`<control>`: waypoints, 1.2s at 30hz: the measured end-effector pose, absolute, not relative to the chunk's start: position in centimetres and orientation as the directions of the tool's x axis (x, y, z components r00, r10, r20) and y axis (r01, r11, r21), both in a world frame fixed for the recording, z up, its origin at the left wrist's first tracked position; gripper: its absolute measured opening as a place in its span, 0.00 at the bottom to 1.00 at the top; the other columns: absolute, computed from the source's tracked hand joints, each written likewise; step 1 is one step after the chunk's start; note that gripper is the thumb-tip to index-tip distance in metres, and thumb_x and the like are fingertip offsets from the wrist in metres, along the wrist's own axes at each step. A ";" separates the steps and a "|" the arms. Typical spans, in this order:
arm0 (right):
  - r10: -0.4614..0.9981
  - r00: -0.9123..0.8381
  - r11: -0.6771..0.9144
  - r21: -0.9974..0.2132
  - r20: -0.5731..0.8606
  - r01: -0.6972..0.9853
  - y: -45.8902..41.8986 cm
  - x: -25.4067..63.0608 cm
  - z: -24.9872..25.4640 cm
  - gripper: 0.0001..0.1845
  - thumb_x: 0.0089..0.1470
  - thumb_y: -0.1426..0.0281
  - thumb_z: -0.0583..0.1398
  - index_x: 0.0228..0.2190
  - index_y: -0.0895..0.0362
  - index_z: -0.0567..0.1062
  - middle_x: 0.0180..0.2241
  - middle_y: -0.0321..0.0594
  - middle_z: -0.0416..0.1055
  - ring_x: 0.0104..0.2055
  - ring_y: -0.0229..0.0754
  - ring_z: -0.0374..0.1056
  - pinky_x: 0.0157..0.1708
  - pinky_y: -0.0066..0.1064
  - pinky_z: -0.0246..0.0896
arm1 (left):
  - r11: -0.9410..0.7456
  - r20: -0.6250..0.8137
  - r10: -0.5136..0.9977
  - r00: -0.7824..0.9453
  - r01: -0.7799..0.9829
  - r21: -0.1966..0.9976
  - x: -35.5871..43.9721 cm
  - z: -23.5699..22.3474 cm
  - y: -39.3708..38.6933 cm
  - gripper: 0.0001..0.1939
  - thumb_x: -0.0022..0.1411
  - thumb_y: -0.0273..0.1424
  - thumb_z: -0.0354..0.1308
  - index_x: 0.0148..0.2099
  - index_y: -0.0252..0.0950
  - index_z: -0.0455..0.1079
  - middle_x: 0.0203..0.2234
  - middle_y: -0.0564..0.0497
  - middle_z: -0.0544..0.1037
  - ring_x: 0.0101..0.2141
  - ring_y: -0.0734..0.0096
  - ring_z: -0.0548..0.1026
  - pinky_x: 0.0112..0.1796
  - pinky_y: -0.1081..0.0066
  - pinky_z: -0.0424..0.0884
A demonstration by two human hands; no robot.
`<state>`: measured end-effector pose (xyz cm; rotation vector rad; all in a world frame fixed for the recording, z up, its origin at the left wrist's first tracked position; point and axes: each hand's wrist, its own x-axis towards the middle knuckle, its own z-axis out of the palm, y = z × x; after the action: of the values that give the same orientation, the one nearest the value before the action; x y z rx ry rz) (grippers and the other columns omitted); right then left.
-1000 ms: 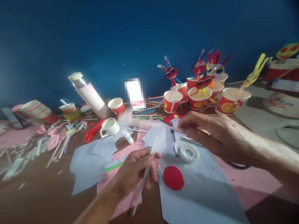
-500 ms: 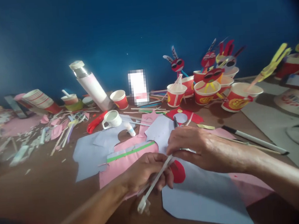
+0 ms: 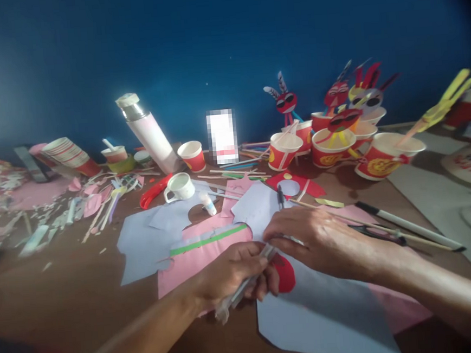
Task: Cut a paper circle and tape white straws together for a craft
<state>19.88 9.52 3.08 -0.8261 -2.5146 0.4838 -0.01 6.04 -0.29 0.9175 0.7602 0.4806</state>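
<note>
A thin, pale plastic strip with a crumpled, see-through lower end slants between my hands; its exact kind is unclear. My left hand is closed round its middle, thumb on top. At the strip's upper end, the fingers of my right hand are pinched together, palm down. A red paper disc shows just beyond my left fingertips, partly covered by them. Under both hands lie pale blue paper and pink paper with a green strip. A dark pen pokes out behind my right hand.
A white mug, a red-handled tool and a tilted flask stand or lie farther back. Red paper cups with paper figures are at right. Black-handled scissors and a marker lie beside my right forearm. Paper scraps litter the left.
My left hand has shifted up along the strip, so less of its lower end sticks out. My right hand keeps its pinch. The whole view has moved slightly.
</note>
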 end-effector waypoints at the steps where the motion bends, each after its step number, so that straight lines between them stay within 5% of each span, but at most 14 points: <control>1: 0.653 -0.700 0.726 -0.500 0.288 0.471 9.6 20.0 3.1 0.09 0.57 0.73 0.55 0.36 0.57 0.75 0.33 0.39 0.75 0.33 0.39 0.69 0.34 0.30 0.59 | 0.520 -0.373 0.673 0.639 -0.049 0.853 0.0 -0.3 6.0 0.10 0.63 0.36 0.52 0.37 0.32 0.65 0.24 0.48 0.74 0.18 0.81 0.66 0.19 0.80 0.55; 6: 0.889 -0.447 0.295 -0.867 0.095 0.402 11.3 20.6 2.9 0.14 0.60 0.65 0.52 0.42 0.56 0.73 0.35 0.40 0.74 0.35 0.39 0.70 0.33 0.29 0.62 | 0.466 -0.377 0.756 0.535 -0.036 0.884 0.5 -0.2 6.0 0.11 0.63 0.37 0.51 0.38 0.32 0.65 0.21 0.52 0.71 0.17 0.82 0.63 0.18 0.80 0.53; 11: 0.885 -0.455 0.033 -0.959 -0.102 0.280 12.2 20.6 2.5 0.22 0.58 0.55 0.52 0.36 0.61 0.74 0.31 0.42 0.73 0.29 0.37 0.67 0.27 0.27 0.60 | 0.355 -0.303 0.851 0.429 -0.045 0.934 0.7 -0.2 5.9 0.11 0.64 0.37 0.50 0.39 0.34 0.65 0.23 0.53 0.72 0.19 0.81 0.65 0.20 0.80 0.56; 18: 0.822 -0.567 0.005 -0.996 -0.044 0.085 10.9 19.1 0.8 0.15 0.51 0.60 0.61 0.32 0.60 0.75 0.31 0.38 0.74 0.34 0.39 0.68 0.35 0.28 0.60 | 0.280 -0.255 0.897 0.360 -0.016 0.960 0.8 -0.3 5.8 0.10 0.65 0.36 0.50 0.37 0.35 0.63 0.24 0.53 0.72 0.19 0.80 0.66 0.21 0.79 0.61; 29: 0.902 -0.427 -0.007 -0.988 -0.073 0.156 10.7 18.7 1.3 0.13 0.52 0.64 0.59 0.22 0.59 0.72 0.21 0.34 0.69 0.24 0.33 0.63 0.25 0.24 0.57 | 0.310 -0.249 0.862 0.441 -0.071 0.948 1.0 -0.4 5.7 0.13 0.64 0.37 0.50 0.36 0.31 0.66 0.29 0.46 0.75 0.22 0.75 0.71 0.23 0.75 0.67; 36: 0.910 -0.406 -0.004 -0.983 -0.079 0.184 10.8 18.9 2.0 0.12 0.52 0.64 0.59 0.23 0.59 0.72 0.20 0.33 0.69 0.23 0.32 0.63 0.24 0.23 0.56 | 0.338 -0.285 0.828 0.483 -0.023 0.941 0.9 0.0 5.7 0.15 0.65 0.37 0.49 0.34 0.30 0.68 0.22 0.46 0.74 0.21 0.73 0.71 0.24 0.74 0.67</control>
<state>18.91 10.83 2.01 -1.1449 -1.6408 1.4618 0.86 5.74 0.03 1.0900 0.9112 0.6676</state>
